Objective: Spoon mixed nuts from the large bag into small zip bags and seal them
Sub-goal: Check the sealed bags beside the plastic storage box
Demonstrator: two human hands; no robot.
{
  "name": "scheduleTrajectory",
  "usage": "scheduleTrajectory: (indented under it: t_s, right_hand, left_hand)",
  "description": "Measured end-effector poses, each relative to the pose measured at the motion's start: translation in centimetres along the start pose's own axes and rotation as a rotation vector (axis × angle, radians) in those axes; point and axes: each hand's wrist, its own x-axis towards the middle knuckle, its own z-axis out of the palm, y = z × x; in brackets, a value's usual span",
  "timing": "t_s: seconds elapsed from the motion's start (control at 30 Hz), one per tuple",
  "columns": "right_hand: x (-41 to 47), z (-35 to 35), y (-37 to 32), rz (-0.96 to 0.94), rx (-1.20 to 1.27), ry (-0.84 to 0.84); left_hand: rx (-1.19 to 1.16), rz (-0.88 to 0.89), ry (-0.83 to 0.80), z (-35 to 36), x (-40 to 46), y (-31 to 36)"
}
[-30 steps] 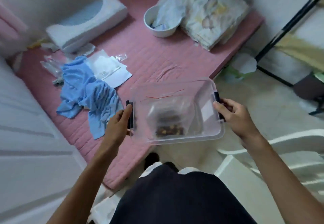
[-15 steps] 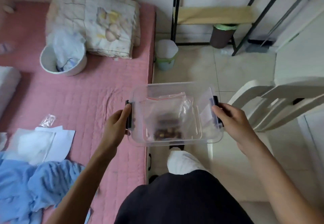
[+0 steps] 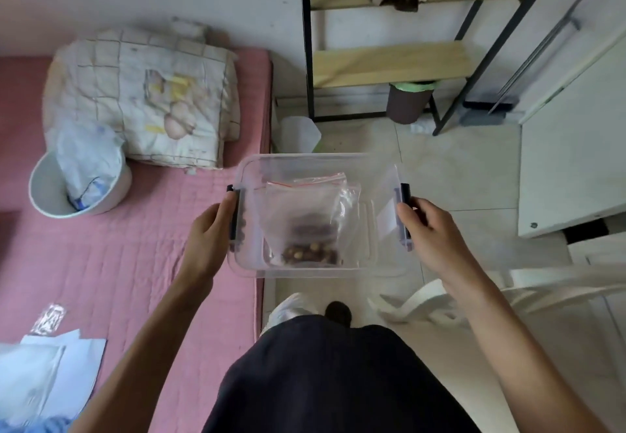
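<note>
Holding a clear rectangular plastic storage box (image 3: 366,175) in mid-air by its two dark end latches, above the edge where a pink quilted mattress (image 3: 111,256) meets a pale tiled floor (image 3: 457,168). Left hand (image 3: 206,239) curled round the left latch, thumb on top near the rim, fingers tucked under and out of sight. Right hand (image 3: 430,232) gripping the right latch likewise, fingertips hidden behind the box wall. Inside, lying on the bottom: small clear zip bags with red seal lines (image 3: 305,215), overlapping, so hard to count; brown and tan mixed nuts (image 3: 310,251) gathered in the near end of the top bag. Whether each seal is pressed closed, cannot tell. Left of the box, on the mattress: a white round tub (image 3: 44,192) with a crumpled translucent plastic bag (image 3: 88,161) in it, its contents blurred. Behind the tub, a folded cream checked blanket (image 3: 142,93). At the lower left corner, white sheets of paper (image 3: 67,365) cut off by the frame edge, with a small crinkled clear wrapper (image 3: 49,319) just beyond them. Further back, a black metal rack with wooden shelves (image 3: 389,63), top cropped, and a dark bin with a green liner (image 3: 410,100) under it. Below the box, a dark garment (image 3: 332,378) covering the legs, one foot partly visible.
</note>
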Motion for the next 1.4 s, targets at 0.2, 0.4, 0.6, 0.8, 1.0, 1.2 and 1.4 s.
scheduleTrajectory:
  t_s: [0.2, 0.4, 0.6, 0.8, 1.0, 1.2, 1.4]
  right_hand:
    - [7.2, -2.8, -1.6, 0.060, 0.158, 0.108]
    - [12.4, -5.8, -1.3, 0.203, 0.272, 0.335]
    - [15.2, -8.8, -1.3, 0.349, 0.413, 0.633]
    - [16.2, -12.9, 0.2, 0.410, 0.519, 0.864]
    - [17.2, -19.6, 4.2, 0.428, 0.601, 0.959]
    - [20.5, -30.4, 7.8, 0.419, 0.598, 0.872]
    - [26.5, -41.3, 8.6, 0.324, 0.509, 0.685]
  left_hand:
    - [0.001, -0.015, -0.107, 5.0, 8.4, 4.1]
    - [0.109, 0.045, -0.349, 12.6, 19.4, 9.4]
    - [0.283, 0.118, -0.613, 22.0, 27.4, 15.1]
    - [0.407, 0.159, -0.756, 32.8, 30.7, 18.8]
    - [0.482, 0.211, -0.890, 43.5, 30.1, 20.6]
    - [0.448, 0.146, -0.794, 51.7, 27.1, 22.3]
    - [0.240, 0.099, -0.669, 56.2, 25.1, 23.9]
